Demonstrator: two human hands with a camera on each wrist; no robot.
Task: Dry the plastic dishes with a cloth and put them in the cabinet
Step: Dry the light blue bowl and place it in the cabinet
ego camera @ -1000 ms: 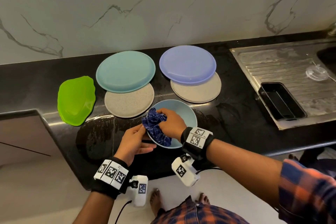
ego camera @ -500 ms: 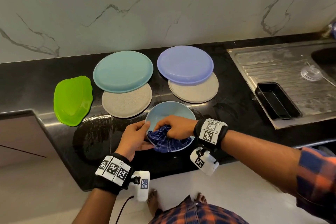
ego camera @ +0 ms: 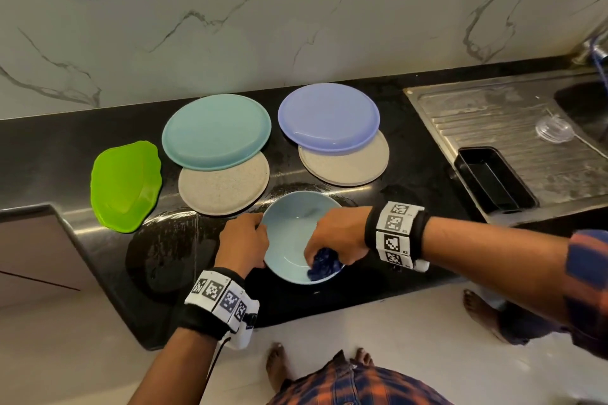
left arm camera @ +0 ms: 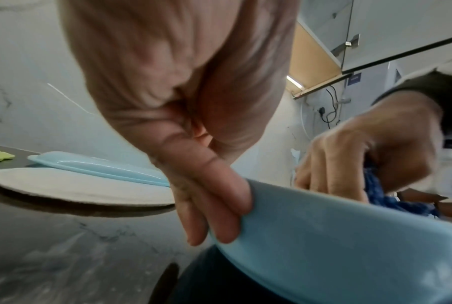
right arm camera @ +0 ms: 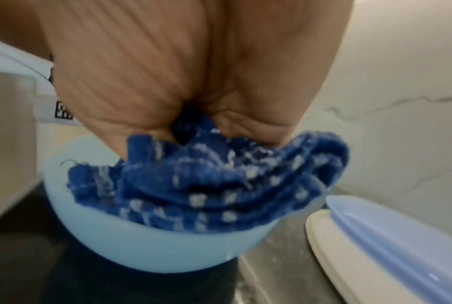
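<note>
A pale blue bowl (ego camera: 291, 233) (left arm camera: 336, 236) (right arm camera: 146, 251) stands near the counter's front edge. My left hand (ego camera: 243, 240) (left arm camera: 214, 216) holds its left rim, fingers down the outer wall. My right hand (ego camera: 335, 240) (right arm camera: 193, 86) grips a bunched blue patterned cloth (ego camera: 324, 268) (left arm camera: 391, 195) (right arm camera: 214, 185) and presses it into the bowl's near right side. Behind stand a teal plate (ego camera: 217, 131) leaning on a beige plate (ego camera: 223, 187), and a lilac plate (ego camera: 329, 117) on another beige plate (ego camera: 348, 164). A green leaf-shaped dish (ego camera: 126, 186) lies at the left.
The black counter (ego camera: 411, 181) is wet around the bowl. A steel sink drainboard (ego camera: 513, 128) at the right carries a black tray (ego camera: 493, 179) and a clear lid (ego camera: 554, 130). An open wall cabinet (left arm camera: 315, 59) shows overhead. Bare feet (ego camera: 276, 368) stand on the pale floor below.
My right hand has swept the cloth from the bowl's left rim down round to its near right side. The left hand has shifted up along the left rim.
</note>
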